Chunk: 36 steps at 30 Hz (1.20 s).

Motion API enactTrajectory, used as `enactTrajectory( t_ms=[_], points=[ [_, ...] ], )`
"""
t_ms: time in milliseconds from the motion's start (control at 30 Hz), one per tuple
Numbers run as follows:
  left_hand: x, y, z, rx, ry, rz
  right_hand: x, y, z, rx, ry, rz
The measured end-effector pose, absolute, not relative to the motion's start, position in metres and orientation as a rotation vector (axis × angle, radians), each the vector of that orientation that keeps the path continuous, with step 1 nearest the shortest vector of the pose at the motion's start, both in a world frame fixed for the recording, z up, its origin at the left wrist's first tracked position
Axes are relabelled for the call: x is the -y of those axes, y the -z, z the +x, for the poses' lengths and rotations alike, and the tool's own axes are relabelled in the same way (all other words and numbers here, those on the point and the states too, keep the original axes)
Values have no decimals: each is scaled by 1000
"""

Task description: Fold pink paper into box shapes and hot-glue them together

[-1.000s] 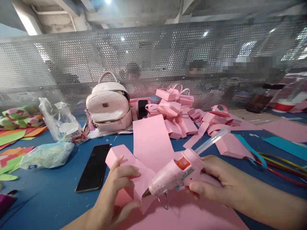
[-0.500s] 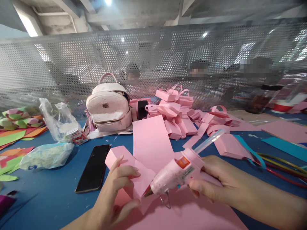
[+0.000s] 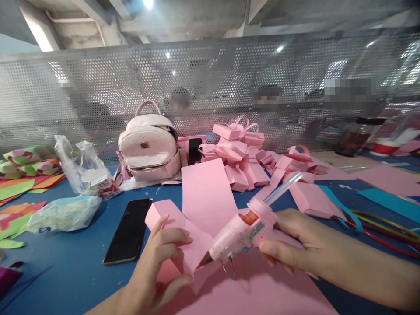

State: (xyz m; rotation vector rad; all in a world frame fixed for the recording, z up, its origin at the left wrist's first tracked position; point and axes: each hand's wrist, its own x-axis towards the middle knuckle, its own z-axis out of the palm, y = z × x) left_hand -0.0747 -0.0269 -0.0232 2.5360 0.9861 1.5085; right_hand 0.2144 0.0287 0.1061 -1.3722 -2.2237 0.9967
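My right hand (image 3: 295, 245) is wrapped round the handle of a pink glue gun (image 3: 241, 229), with a clear glue stick (image 3: 284, 188) sticking out of its back. The gun's nozzle points left and down, at the edge of a folded pink paper piece (image 3: 188, 240). My left hand (image 3: 167, 258) holds that piece between thumb and fingers, over a larger pink sheet (image 3: 262, 288). Another pink sheet (image 3: 208, 188) lies flat just behind.
Left of my hands lie a black phone (image 3: 127, 232), a plastic packet (image 3: 65, 213) and coloured paper. Behind stand a pale backpack (image 3: 149, 146), piled pink paper bags (image 3: 244, 153) and a perforated metal screen (image 3: 213, 65). Cables (image 3: 387, 227) lie at right.
The glue gun in my right hand has moved slightly up and to the right, its nozzle following the paper's edge. My left hand has barely moved.
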Motion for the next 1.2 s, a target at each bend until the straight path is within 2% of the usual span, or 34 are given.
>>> enactTrajectory(
  t_ms=[767,1000,1200],
  points=[
    [27,22,-72,-953,-1480,2537,-35,-95,219,2248,-1203,-1330],
    [26,23,-71,-974,-1506,2514,-35,-91,217,2139,-1490,-1306],
    [26,22,-71,-968,-1529,2520,-37,-81,220,2092,-1568,-1256]
  ],
)
